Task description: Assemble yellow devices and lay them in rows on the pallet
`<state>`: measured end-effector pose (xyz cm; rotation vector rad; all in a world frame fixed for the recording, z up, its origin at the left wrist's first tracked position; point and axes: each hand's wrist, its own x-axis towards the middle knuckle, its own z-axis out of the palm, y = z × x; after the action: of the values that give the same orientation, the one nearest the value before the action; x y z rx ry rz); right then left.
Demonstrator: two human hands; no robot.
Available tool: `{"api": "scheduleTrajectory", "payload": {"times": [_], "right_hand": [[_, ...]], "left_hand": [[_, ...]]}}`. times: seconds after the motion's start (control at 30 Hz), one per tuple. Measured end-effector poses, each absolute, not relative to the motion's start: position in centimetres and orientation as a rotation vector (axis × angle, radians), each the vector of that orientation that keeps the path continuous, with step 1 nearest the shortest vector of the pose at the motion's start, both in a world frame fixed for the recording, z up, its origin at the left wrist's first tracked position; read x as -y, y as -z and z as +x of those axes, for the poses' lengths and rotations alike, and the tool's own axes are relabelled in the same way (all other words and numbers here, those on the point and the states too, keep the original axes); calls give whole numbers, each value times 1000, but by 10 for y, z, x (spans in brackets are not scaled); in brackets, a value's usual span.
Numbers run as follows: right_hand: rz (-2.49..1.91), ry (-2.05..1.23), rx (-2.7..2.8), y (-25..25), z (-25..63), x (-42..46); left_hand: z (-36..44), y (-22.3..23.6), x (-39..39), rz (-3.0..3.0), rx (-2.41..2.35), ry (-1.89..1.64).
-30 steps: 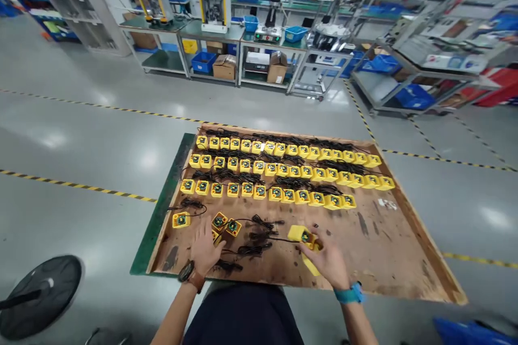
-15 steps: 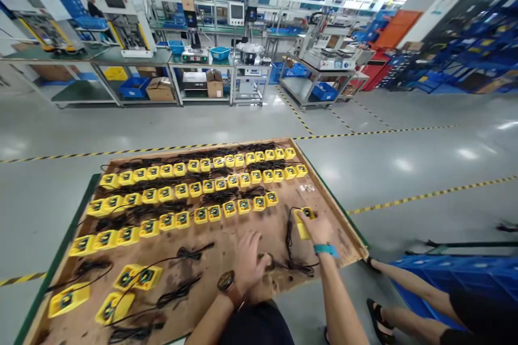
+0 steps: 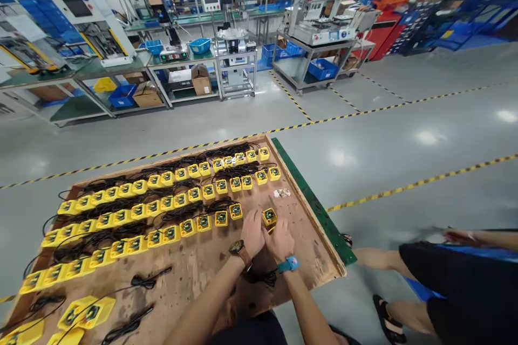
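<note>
My right hand [image 3: 282,240] is closed around the near side of a yellow box-shaped housing [image 3: 269,216] with an open top and a green circuit board inside. Close against its left side is my left hand [image 3: 253,236], fingers bent together; what they hold is hidden. My thumbs nearly meet in front of the housing. A black cable [image 3: 265,278] lies bunched below my wrists. To the left, the third row ends at a similar yellow housing [image 3: 236,211]. All this is on a wooden tray-like board [image 3: 194,269] with a raised rim.
Rows of yellow housings with black cables fill the back. Loose yellow housings [image 3: 91,312] and a black cable [image 3: 131,326] lie front left. White scraps [image 3: 282,193] sit near the right rim. Another person [image 3: 465,291] stands at right. Machine benches [image 3: 184,98] stand beyond the floor tape.
My right hand has carried the yellow housing left, towards the end of the third row. My left hand has moved forward to meet it. The camera view has turned; the other person shows more.
</note>
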<state>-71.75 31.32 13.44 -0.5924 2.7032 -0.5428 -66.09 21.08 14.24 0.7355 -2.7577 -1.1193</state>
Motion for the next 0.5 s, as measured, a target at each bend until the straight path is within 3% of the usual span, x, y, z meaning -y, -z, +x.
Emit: {"api": "scheduleTrajectory", "payload": {"times": [0.2,0.5], "right_hand": [[-761,1060,-2404,-110,-719,-368],[-878,989,-2362,-119,-771,-366]], "left_hand": [[-692,-155,-210,715,2994,1016],[-722,-167,-173,724,3216,886]]}}
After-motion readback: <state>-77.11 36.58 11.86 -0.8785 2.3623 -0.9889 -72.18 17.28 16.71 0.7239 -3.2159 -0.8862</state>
